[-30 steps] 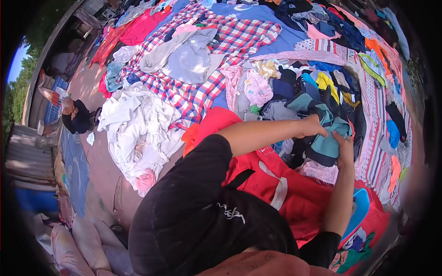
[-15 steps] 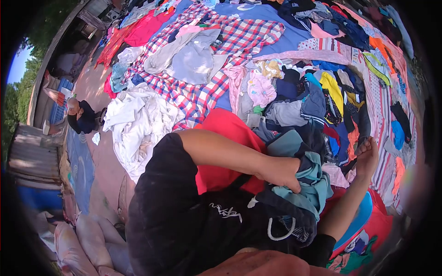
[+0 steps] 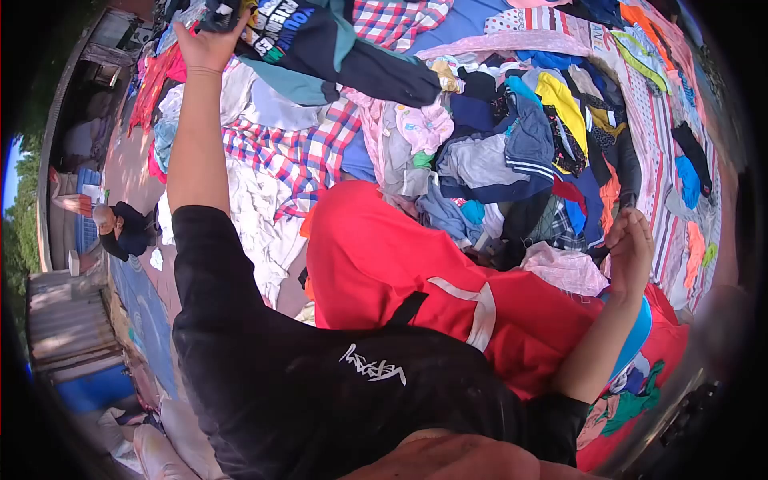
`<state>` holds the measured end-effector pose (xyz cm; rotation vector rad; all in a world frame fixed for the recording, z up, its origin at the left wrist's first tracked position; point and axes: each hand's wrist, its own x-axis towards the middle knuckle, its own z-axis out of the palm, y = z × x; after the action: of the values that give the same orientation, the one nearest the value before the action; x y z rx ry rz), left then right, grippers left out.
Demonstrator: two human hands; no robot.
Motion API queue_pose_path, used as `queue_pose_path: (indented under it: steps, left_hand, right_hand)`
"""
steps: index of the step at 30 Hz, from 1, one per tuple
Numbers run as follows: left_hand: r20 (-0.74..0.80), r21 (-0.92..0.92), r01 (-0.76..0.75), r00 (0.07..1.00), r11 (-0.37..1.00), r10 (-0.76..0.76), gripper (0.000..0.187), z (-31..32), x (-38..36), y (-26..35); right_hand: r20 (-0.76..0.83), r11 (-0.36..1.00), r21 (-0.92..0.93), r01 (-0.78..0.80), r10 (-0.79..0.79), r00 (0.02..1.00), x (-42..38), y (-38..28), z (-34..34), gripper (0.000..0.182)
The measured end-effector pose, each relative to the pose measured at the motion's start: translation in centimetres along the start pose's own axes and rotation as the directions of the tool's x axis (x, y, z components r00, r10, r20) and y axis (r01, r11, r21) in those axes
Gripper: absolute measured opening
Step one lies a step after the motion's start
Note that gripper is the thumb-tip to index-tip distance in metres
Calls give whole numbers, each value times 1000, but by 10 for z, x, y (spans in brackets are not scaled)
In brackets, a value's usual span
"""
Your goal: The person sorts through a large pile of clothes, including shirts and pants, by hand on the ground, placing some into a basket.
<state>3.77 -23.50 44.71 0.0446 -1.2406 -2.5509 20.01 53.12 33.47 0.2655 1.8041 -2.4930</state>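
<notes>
My left hand [image 3: 210,46] reaches out to the upper left at the end of a straight arm. Between its thumb and fingers is dark fabric of a black and teal hoodie [image 3: 344,60] with printed blue and white lettering. The hoodie stretches rightward from the hand over the piles, one teal sleeve and one black sleeve spread out. My right hand [image 3: 630,238] is raised at the right with fingers loosely curled and nothing visible in them. It is nearest a pale pink checked cloth [image 3: 564,268]. Red fabric [image 3: 384,248] covers my lap.
Mixed clothes [image 3: 496,160] lie heaped in front. White garments [image 3: 256,216] are piled at the left, beside a red-and-blue checked cloth [image 3: 320,140]. A striped, dotted cloth [image 3: 656,192] borders the right. A person [image 3: 124,228] in dark clothing sits at the far left.
My left hand has swung from my lap to the upper left, taking the hoodie along. More of the red fabric on my lap shows. My right hand has stayed raised, slightly higher.
</notes>
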Motion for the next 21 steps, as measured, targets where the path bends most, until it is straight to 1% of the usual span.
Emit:
queue_pose_path:
  steps: [1, 2, 3, 4, 5, 6, 7, 8, 9, 10, 11, 12, 13, 14, 15, 16, 19, 20, 21]
  left_hand:
    - [-146, -40, -78, 987, 996, 72, 79, -30, 12, 10]
    - [-421, 30, -102, 901, 994, 105, 84, -38, 8, 1]
    - [-656, 103, -103, 741, 989, 146, 89, -48, 5, -13]
    - [-686, 213, 28, 716, 977, 130, 87, -91, 16, -37]
    - [-714, 313, 164, 690, 935, 118, 85, -146, 24, -71]
    - [-689, 387, 352, 725, 852, 13, 79, -176, 19, -116]
    - [-689, 433, 504, 720, 748, -86, 71, -198, 12, -171]
    - [-697, 477, 670, 683, 569, -219, 67, -196, -1, -225]
    - [-667, 577, 754, 657, 314, -352, 65, -205, -11, -282]
    - [-654, 680, 732, 637, 53, -407, 57, -185, -28, -331]
    - [-564, 822, 466, 582, -328, -586, 57, -167, -35, -375]
    - [-416, 792, -258, 435, -553, -799, 53, -143, -30, -422]
    - [-123, 746, -530, 485, -403, -866, 54, -148, -47, -466]
    - [-14, 789, -542, 456, -289, -890, 55, -121, -60, -484]
    - [55, 827, -515, 471, -224, -880, 58, -112, -65, -509]
    - [79, 840, -494, 523, -226, -849, 54, -110, -64, -536]
    - [56, 817, -485, 603, -310, -796, 48, -109, -52, -592]
    - [81, 826, -460, 668, -325, -740, 43, -124, -52, -611]
    - [80, 835, -439, 693, -331, -716, 42, -127, -46, -614]
  right_hand:
    - [6, 1000, 11, -25, 25, 1000, -1, 1, 2, 18]
    - [15, 999, 22, -48, 48, 999, -4, 2, 2, 18]
    - [22, 997, 33, -69, 68, 997, -6, 2, 3, 18]
    - [38, 997, 34, -65, 64, 997, -6, 1, 5, 18]
    - [51, 997, 35, -64, 62, 997, -8, 0, 9, 18]
    - [64, 998, 34, -60, 58, 996, -8, 2, 12, 18]
    - [64, 998, 21, -65, 63, 996, -9, 5, 15, 18]
    - [67, 998, 4, -70, 70, 995, -8, 7, 16, 17]
    - [73, 997, -16, -76, 77, 994, -6, 9, 18, 17]
    - [63, 996, -39, -86, 89, 994, -4, 13, 19, 17]
    - [56, 993, -65, -94, 98, 994, -3, 15, 21, 17]
    - [46, 991, -88, -101, 105, 993, -2, 16, 24, 16]
    - [34, 988, -109, -108, 112, 993, -2, 19, 25, 16]
    - [34, 986, -147, -83, 88, 996, -2, 21, 25, 15]
    - [36, 982, -169, -79, 87, 996, -2, 22, 24, 16]
    - [39, 979, -190, -76, 85, 996, -2, 21, 23, 16]
    - [33, 969, -235, -70, 80, 996, -2, 18, 23, 17]
    - [36, 967, -244, -73, 85, 996, -1, 17, 23, 17]
    - [41, 964, -254, -81, 94, 995, -1, 16, 23, 17]
